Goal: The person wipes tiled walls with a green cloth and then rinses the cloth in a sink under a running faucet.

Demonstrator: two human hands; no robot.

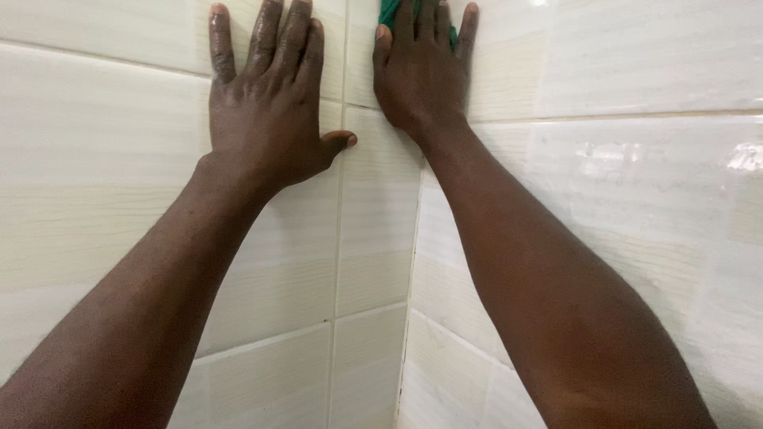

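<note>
Green cloth (389,11) (mostly hidden) under right hand (420,71)

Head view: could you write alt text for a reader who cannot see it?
Two bare hands press flat against a cream tiled wall near its corner: the left hand with fingers spread, the right hand covering a green cloth.

glossy cream wall tiles (636,183) meet at a corner (413,262), pale grout lines (262,338) between.

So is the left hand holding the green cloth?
No, the left hand lies flat and bare on the tile; the green cloth sits under the right hand.
</note>
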